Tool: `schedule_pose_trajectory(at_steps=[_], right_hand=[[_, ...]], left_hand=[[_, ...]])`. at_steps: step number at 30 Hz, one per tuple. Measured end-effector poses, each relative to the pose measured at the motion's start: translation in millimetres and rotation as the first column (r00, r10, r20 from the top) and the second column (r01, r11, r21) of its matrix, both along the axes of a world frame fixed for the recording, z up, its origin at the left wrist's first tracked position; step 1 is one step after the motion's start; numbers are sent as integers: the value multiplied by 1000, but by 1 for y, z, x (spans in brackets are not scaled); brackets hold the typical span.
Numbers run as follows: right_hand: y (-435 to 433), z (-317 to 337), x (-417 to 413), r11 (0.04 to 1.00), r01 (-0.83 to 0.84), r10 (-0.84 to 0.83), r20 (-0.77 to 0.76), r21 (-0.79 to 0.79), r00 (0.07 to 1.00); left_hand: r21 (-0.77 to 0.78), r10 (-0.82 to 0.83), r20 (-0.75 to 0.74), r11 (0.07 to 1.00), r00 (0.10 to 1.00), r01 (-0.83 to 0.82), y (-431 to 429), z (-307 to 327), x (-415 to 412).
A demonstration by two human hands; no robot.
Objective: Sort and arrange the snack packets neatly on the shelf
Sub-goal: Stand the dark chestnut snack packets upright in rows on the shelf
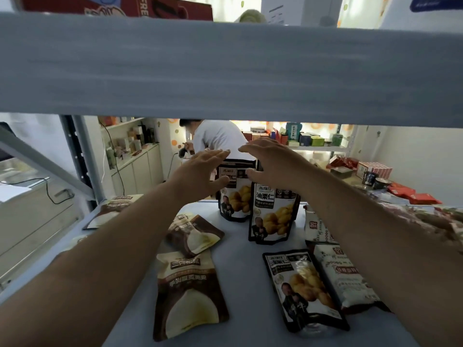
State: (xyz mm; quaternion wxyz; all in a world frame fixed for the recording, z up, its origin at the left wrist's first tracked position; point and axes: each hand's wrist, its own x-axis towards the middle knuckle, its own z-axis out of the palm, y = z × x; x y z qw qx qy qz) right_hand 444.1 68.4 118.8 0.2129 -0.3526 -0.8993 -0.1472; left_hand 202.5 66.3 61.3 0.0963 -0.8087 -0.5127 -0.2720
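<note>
Reaching deep into the shelf (250, 311), the person holds the left hand (200, 174) and the right hand (271, 161) on either side of the top of the rear chestnut packet (234, 199). The fingers are straight and spread, grasping nothing; whether the thumbs touch the packet I cannot tell. That packet stands upright at the shelf's back edge, long axis vertical, printed face toward the front. Just in front and to its right, the front chestnut packet (274, 216) also stands upright, overlapping it slightly. A flat chestnut packet (304, 289) lies nearer the front, its top end pointing back and a little left. Touching its right side lies a white packet (347, 279), with another white packet (318, 229) behind. On the left three lie flat: the near brown packet (191, 294) lengthwise front to back, the middle brown packet (196, 234) skewed, the far brown packet (112, 211) at the shelf's left edge. Beyond, another person (218, 139) faces racks of boxes.
</note>
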Motion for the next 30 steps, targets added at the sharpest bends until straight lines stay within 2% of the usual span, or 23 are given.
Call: schedule_pose_trajectory(at_steps=[3, 6, 10, 12, 15, 18, 20, 23, 30], right_hand=[[-20, -7, -25, 997, -46, 45, 22, 69, 999], [-36, -22, -50, 996, -84, 84, -10, 43, 996], [-51, -51, -80, 991, -89, 91, 13, -96, 996], [-54, -68, -92, 982, -68, 72, 22, -175, 997], [-54, -86, -106, 938, 74, -24, 149, -338, 989], [-52, -98, -120, 875, 179, -68, 252, -449, 965], [-51, -103, -127, 821, 229, -113, 245, -523, 963], [-51, -107, -136, 755, 262, -169, 207, -601, 964], [-50, -108, -149, 746, 285, -343, 19, -601, 939]], left_hand=[[-5, 7, -2, 1000, 1000, -7, -9, -9, -18], [-55, 18, 29, 998, 999, -17, -20, -22, -41], [-217, 85, 43, 973, 995, -74, -39, -43, -67], [-249, 130, 5, 961, 992, -124, -49, -50, -75], [-272, 150, -71, 948, 986, -164, -65, -55, -80], [-359, 175, -135, 909, 975, -213, -79, -55, -84], [-394, 146, -222, 891, 964, -225, -85, -57, -87], [-453, 82, -238, 872, 968, -185, -92, -61, -92], [-436, 125, -215, 875, 969, -210, -97, -69, -110]])
